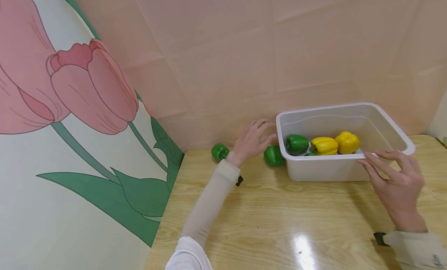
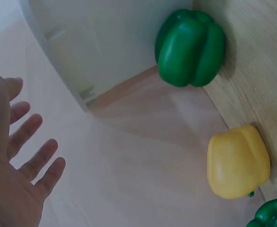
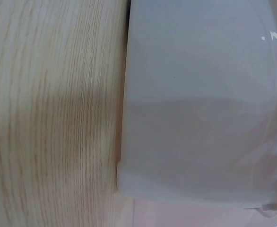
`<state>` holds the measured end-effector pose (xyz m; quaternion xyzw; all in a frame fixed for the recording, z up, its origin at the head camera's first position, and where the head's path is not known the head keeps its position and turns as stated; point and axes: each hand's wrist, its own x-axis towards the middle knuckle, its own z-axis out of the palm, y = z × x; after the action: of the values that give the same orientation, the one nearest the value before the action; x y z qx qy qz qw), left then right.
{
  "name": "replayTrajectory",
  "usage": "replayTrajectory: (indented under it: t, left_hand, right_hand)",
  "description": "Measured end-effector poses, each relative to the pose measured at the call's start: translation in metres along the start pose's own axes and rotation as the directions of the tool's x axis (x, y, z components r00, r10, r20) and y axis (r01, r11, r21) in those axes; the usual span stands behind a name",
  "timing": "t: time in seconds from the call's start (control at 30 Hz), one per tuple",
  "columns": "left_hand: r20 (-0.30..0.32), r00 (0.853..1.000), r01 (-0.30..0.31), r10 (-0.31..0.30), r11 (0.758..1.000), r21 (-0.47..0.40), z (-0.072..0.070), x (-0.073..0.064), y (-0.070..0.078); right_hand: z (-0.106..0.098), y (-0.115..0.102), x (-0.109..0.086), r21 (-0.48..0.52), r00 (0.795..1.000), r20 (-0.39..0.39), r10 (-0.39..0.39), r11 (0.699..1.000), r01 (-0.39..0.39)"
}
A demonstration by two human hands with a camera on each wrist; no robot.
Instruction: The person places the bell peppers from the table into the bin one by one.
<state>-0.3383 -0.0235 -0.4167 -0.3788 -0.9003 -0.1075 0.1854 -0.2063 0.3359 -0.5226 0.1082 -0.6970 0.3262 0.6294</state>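
Observation:
A white plastic bin stands on the table against the backdrop; inside are a green bell pepper, two yellow bell peppers and part of another green thing. My left hand reaches beside the bin's left end, fingers spread and holding nothing. Below its fingers, a green bell pepper sits on the table against the bin. The left wrist view also shows a yellow bell pepper on the table, hidden behind my hand in the head view. My right hand pinches the bin's front rim near the right corner.
Another green bell pepper lies farther left, by my left wrist. A pink cloth backdrop rises behind the wooden table. The wall on the left bears painted tulips and borders the table's left edge.

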Motion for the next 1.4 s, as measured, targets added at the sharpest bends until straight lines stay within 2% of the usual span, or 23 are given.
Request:
replayTrajectory:
  t: [0.17, 0.5, 0.6, 0.9, 1.0, 1.27, 1.4]
  left_hand:
    - [-0.017, 1.000, 0.015, -0.014, 1.000, 0.019, 0.006, -0.002, -0.002]
    - [-0.038, 0.999, 0.030, -0.032, 0.998, -0.063, 0.014, -0.008, -0.003]
    - [-0.050, 0.998, 0.024, -0.028, 0.998, -0.065, 0.016, -0.009, -0.003]
    - [-0.089, 0.996, 0.015, -0.025, 0.995, -0.103, 0.034, -0.014, -0.003]
    - [-0.083, 0.996, 0.027, -0.036, 0.994, -0.106, 0.038, -0.014, -0.001]
    - [-0.060, 0.997, 0.050, -0.053, 0.998, -0.047, 0.046, -0.016, 0.004]
    - [-0.027, 0.997, 0.069, -0.070, 0.997, -0.038, 0.054, -0.021, 0.005]
  right_hand:
    - [0.000, 0.001, -0.001, 0.001, 1.000, 0.003, 0.005, 1.000, -0.005]
    - [0.000, 0.001, -0.002, 0.018, 1.000, -0.009, 0.018, 1.000, -0.018]
    - [0.000, 0.001, -0.002, 0.022, 1.000, -0.007, 0.022, 1.000, -0.022]
    - [0.000, -0.009, 0.003, 0.010, 1.000, 0.004, 0.016, 1.000, -0.016]
    - [0.001, -0.003, 0.002, 0.009, 1.000, -0.001, 0.011, 1.000, -0.011]
    - [0.001, -0.002, 0.005, 0.009, 1.000, -0.004, 0.000, 1.000, 0.000]
    - [0.000, -0.002, 0.002, 0.012, 1.000, -0.004, -0.006, 1.000, 0.006]
